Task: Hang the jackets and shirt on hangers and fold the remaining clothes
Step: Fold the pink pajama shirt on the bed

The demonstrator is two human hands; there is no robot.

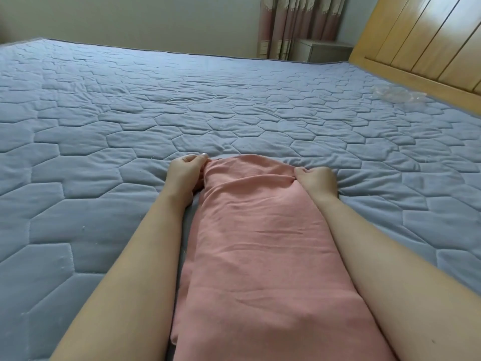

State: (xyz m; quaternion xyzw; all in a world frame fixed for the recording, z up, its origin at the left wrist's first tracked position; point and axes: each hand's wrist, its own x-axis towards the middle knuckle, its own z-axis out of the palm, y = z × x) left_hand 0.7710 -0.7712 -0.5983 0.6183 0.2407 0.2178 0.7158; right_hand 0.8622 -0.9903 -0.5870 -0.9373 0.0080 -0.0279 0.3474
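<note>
A pink garment [260, 243] lies stretched lengthwise on the blue quilted bed [130, 121], running from the bottom of the view up to the middle. My left hand [186, 170] pinches its far left corner with curled fingers. My right hand [316, 179] grips the far right corner, knuckles up. Both forearms lie along the garment's two sides. The cloth is folded into a narrow strip, with slight wrinkles across it.
A clear crumpled plastic bag [398, 96] lies at the bed's far right, near the wooden headboard [416, 40]. Beyond the bed stand a small bedside cabinet [322, 50] and patterned curtains [299, 19].
</note>
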